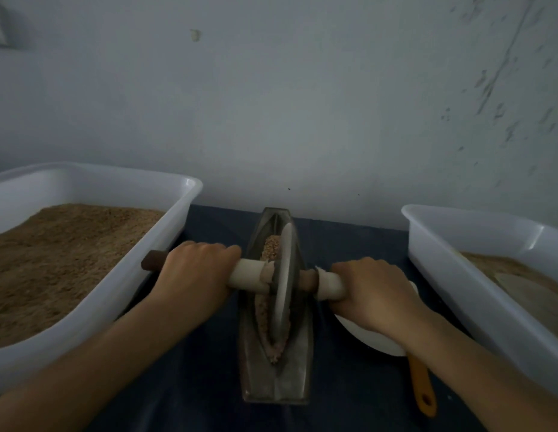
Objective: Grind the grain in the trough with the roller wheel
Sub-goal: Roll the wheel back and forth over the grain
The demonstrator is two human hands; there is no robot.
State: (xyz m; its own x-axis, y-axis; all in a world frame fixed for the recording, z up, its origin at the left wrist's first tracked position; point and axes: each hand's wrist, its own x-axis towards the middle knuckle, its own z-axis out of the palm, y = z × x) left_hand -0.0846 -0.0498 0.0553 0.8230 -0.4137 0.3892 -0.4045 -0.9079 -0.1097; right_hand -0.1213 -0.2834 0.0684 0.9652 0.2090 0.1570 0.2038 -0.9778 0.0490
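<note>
Grinding was partway. Left hand (195, 272) and right hand (372, 294) each had a closed grip on the axle (246, 274). Wheel (282, 285) sat mid-trough (276, 381) on the desk (209, 385). Grain (269, 246) still looked coarse; more passes needed.

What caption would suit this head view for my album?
Both hands, left and right, hold the roller wheel upright over grain in the trough.

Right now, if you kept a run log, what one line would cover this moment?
step: grinding | left hand: grips axle | right hand: grips axle | wheel: in trough on grain
</note>
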